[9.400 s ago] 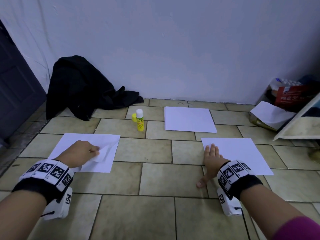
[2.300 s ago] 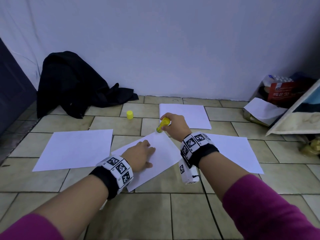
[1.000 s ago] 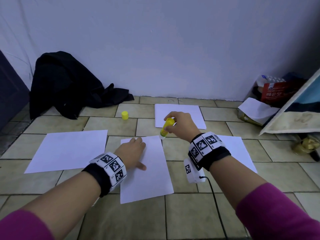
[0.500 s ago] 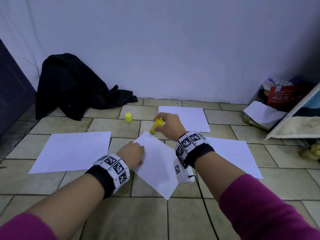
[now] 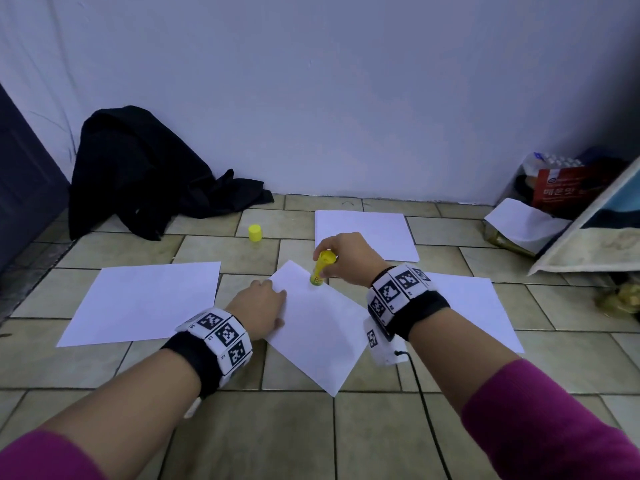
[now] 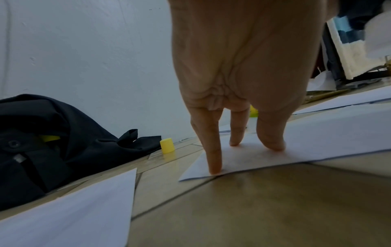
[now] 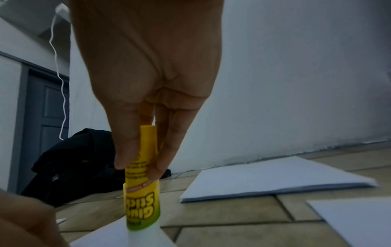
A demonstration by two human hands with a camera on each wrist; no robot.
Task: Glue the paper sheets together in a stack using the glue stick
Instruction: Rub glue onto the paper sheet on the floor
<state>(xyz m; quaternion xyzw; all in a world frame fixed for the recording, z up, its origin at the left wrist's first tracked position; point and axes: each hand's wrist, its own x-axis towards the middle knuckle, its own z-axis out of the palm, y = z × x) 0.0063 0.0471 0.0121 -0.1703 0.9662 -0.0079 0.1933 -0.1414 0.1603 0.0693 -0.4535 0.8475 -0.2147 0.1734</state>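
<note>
A white paper sheet (image 5: 318, 323) lies skewed on the tiled floor in front of me. My left hand (image 5: 263, 306) presses its left corner flat with straight fingertips (image 6: 214, 167). My right hand (image 5: 341, 258) grips the yellow glue stick (image 5: 321, 268) upside down, its tip touching the sheet near the far corner. The right wrist view shows fingers (image 7: 125, 150) pinching the glue stick (image 7: 142, 192) on the paper. Other white sheets lie at the left (image 5: 145, 299), the right (image 5: 485, 306) and the far middle (image 5: 363, 233). The yellow cap (image 5: 255, 232) stands apart on a tile.
A black garment (image 5: 145, 174) is heaped against the wall at back left. A dark door (image 5: 20, 188) stands at the left edge. Boxes and bags (image 5: 561, 192), a leaning board (image 5: 595, 237) and a loose paper (image 5: 523, 223) crowd the right corner.
The middle sheet has turned from straight to skewed under my left hand. My right hand has carried the glue stick along the sheet's far end, and its tip now touches the paper.
</note>
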